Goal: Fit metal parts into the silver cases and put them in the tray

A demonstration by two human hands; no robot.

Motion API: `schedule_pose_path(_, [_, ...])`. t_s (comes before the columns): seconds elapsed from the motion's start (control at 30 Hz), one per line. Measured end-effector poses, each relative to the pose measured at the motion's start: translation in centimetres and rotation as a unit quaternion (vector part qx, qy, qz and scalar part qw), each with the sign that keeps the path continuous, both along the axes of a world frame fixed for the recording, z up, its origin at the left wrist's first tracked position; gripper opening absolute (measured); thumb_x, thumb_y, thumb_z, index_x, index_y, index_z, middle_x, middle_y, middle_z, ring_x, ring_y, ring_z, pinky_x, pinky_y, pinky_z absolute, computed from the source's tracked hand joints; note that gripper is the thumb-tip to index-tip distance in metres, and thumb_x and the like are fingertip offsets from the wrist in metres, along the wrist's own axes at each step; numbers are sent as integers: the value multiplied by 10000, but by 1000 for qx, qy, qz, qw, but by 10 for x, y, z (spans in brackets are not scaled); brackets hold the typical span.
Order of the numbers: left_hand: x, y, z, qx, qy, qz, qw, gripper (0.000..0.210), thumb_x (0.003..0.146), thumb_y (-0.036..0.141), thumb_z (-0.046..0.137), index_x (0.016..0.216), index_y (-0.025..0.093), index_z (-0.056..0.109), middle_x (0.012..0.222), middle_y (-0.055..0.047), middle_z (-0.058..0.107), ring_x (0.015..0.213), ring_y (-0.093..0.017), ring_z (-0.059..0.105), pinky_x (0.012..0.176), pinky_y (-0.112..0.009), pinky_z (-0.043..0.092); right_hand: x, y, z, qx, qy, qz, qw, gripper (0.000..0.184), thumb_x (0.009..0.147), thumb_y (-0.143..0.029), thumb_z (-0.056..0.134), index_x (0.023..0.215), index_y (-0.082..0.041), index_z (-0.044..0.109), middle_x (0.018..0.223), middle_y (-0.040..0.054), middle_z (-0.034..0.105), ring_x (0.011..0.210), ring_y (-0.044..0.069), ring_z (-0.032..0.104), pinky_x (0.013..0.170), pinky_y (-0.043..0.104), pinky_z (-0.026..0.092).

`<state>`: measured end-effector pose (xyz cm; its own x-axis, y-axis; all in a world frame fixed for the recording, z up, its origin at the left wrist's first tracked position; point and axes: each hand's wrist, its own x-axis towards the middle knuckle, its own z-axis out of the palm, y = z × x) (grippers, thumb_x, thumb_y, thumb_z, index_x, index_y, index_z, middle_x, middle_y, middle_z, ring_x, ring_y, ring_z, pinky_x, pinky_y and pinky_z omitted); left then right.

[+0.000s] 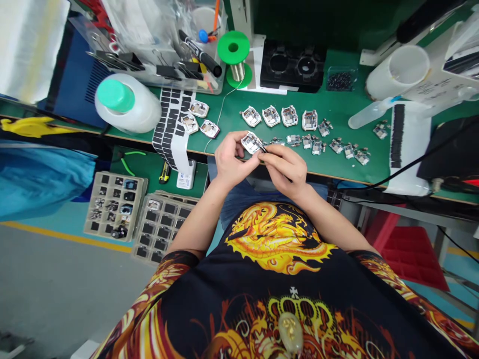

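At the bench's front edge, my left hand [230, 158] is closed around the sides of a small silver-white watch-like housing [250, 142] with its inner parts facing up. My right hand [286, 167] pinches a thin dark pointed tool, probably tweezers [263, 147], whose tip meets the housing's right side. Beyond my hands stands a row of similar open housings [271, 116]. Several small metal-and-circuit modules [293, 140] lie to the right of my fingers. To the left, three more housings [209, 128] rest near a strip of black labels [170, 124].
A white bottle with a green cap [129, 102] and a solder wire spool [234, 47] stand at the back left. A black fixture [293, 67] lies behind the housings. Compartment trays [115, 204] sit lower left. A black cable [396, 177] crosses the right side.
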<state>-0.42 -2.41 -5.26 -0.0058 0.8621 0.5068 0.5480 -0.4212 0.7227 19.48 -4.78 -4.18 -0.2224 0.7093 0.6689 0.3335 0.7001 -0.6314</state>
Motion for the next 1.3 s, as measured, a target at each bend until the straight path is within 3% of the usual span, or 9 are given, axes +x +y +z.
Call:
schedule_pose_path(0.33, [0,1,-3,2,2,4,1000,453,806,291,799,1238,249,669,829,47,596,640,-115,558,651,-298,477,-3,-1,2,-49,41,-25,998,265,1091,-292,636,1278,-343,817,1223,48,806,1115,240,787,1024,451,665])
schedule_pose_path(0.87, [0,0,-1,-4,26,6,1000,447,821,316,795,1241,252,652,832,40,598,644,-129,554,670,-314,481,1,0,1,0,14,-5,1000,327,1069,-187,623,1325,-311,785,1243,74,790,1118,229,781,983,425,666])
schedule_pose_path(1.1, [-1,0,-1,15,44,-3,999,444,824,301,797,1239,250,647,843,35,597,668,-137,556,693,-322,479,2,0,0,-9,13,-43,999,294,1088,-232,615,1294,-325,804,1265,55,790,1153,235,781,1032,437,659])
schedule_pose_path(1.3, [-2,0,-4,12,39,2,999,460,826,305,792,1258,252,645,868,32,611,660,-127,556,687,-317,487,0,-2,6,-15,36,-35,999,271,1072,-251,637,1261,-321,818,1209,59,813,1088,234,792,976,440,676])
